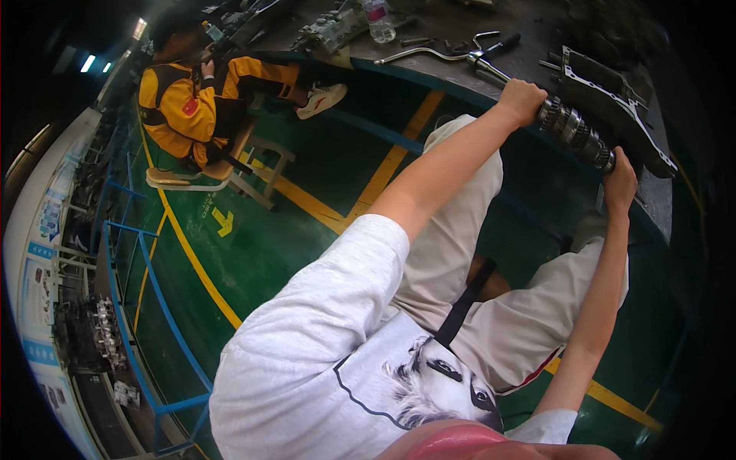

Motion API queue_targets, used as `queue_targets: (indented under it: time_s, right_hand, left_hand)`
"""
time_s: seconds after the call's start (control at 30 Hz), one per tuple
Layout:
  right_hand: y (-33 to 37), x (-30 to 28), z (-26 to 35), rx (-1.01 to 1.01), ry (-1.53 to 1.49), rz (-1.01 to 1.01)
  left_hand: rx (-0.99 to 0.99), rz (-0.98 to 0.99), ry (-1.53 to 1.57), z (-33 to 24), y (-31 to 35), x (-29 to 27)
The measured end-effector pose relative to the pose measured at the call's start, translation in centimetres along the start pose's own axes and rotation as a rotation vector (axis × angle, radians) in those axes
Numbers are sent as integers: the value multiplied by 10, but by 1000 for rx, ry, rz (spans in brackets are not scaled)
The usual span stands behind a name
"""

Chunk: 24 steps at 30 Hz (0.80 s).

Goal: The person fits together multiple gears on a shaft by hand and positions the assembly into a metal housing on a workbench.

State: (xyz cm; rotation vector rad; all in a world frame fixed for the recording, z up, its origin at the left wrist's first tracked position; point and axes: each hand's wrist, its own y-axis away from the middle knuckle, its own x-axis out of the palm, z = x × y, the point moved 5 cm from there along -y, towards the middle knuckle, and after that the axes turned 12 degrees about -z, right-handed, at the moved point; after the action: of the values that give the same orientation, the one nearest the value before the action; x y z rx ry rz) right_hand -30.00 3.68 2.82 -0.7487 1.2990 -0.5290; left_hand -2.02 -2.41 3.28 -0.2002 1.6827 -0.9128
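Observation:
My left hand (524, 103) is closed around the left end of a gear shaft (575, 133), a dark metal shaft with several toothed gears along it. Its other end is gripped by my right hand (621, 182). The shaft is held slantwise at the near edge of the workbench (441, 71), its right end nearer to me. Just beyond it lies a dark metal housing (613, 88) with a bright machined rim. A cranked hand wrench (429, 52) rests on the bench left of the housing, its near part close to my left hand.
A clear plastic bottle (379, 23) and a metal casting (331, 32) stand farther left on the bench. At left, a person in a yellow and black work suit (188, 107) sits on a wooden chair (184, 180). Blue railings (165, 307) edge the green floor (268, 261).

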Motion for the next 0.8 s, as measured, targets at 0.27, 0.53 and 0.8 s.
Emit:
queue_targets:
  time_s: [0.27, 0.53, 0.8]
  right_hand:
    - [-8, -3, 6, 119, -69, 43]
    - [-12, -2, 13, 103, -4, 42]
    - [-13, -7, 22, 83, -89, -150]
  left_hand:
    - [-32, 97, -34, 3, -8, -4]
    - [-8, -52, -24, 0, -10, -15]
    - [-90, 21, -12, -2, -12, -20]
